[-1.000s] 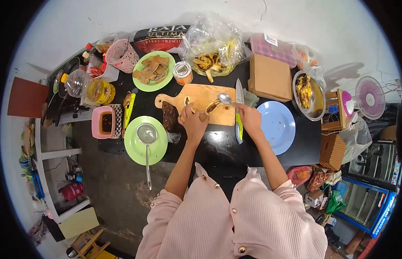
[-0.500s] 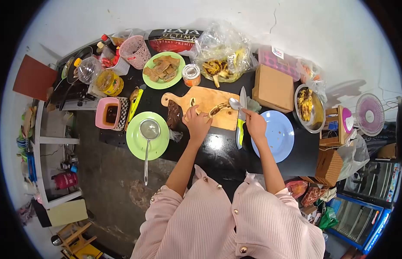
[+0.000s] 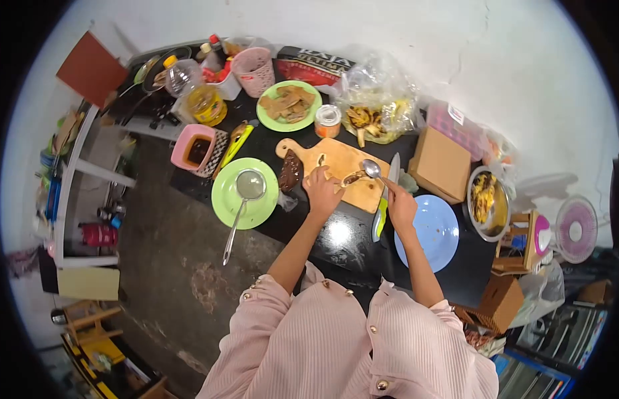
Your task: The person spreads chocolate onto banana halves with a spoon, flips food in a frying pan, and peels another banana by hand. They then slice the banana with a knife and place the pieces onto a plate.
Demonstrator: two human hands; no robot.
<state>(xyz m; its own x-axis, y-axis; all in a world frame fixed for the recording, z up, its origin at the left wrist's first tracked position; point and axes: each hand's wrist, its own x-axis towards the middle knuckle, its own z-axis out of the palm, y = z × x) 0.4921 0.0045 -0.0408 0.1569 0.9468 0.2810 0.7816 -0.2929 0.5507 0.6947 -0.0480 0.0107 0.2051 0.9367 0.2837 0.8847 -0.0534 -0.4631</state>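
Observation:
My right hand (image 3: 403,205) grips a metal spoon (image 3: 371,167) by its handle, with the bowl over the wooden cutting board (image 3: 342,151). Under the bowl lies a slit banana piece (image 3: 354,178) with dark filling, its near end held by the fingers of my left hand (image 3: 322,191). Another pale piece with a dark middle (image 3: 321,159) rests just beyond my left fingertips. Left of the board is a dark brown chocolate-looking block or pack (image 3: 291,171). A knife (image 3: 380,216) with a green and white handle lies along the board's right side.
A blue plate (image 3: 436,233) sits right of my right hand; a green plate (image 3: 223,199) with a strainer (image 3: 250,185) stands left. Farther back are a can (image 3: 328,121), a plate of brown slices (image 3: 289,106), a bag of bananas (image 3: 382,100), a cardboard box (image 3: 440,165) and a metal bowl (image 3: 502,213).
The whole view has shifted and turned with my head. The spoon's bowl stays close to the filled banana piece, and both hands remain at the board with little visible change.

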